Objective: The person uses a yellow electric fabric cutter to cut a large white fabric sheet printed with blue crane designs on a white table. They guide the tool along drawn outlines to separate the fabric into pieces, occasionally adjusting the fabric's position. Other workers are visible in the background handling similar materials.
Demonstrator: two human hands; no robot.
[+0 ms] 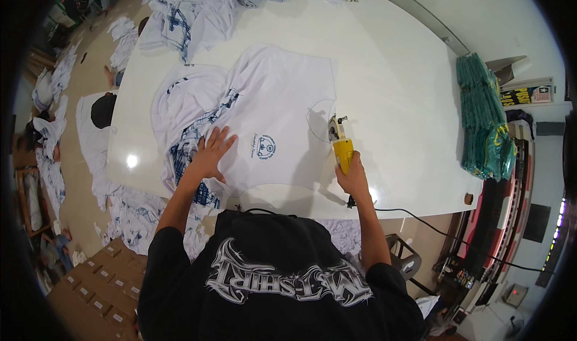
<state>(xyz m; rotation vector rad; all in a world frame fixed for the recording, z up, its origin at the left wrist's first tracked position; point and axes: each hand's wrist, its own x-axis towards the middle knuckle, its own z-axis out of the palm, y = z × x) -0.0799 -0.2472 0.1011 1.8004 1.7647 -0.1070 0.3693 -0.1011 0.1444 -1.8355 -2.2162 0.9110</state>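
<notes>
White fabric panels (282, 100) with blue patterned bands and a small blue emblem lie spread on the white table. With fingers spread, my left hand (211, 153) rests flat on the fabric, over the blue pattern. My right hand (353, 179) is wrapped round the yellow body of an electric rotary fabric cutter (343, 153). The cutter's round metal head stands at the fabric's right edge, next to a curved line marked on the cloth. Part of the cutter's body is hidden by my fingers.
A black power cord (421, 222) runs right from the cutter. Green plastic-wrapped packs (481, 118) are stacked at the table's right edge. More printed white cloth (192, 16) is heaped at the far left. Brown cartons (99, 287) stand at lower left. A person in a black cap (104, 110) is beyond the left edge.
</notes>
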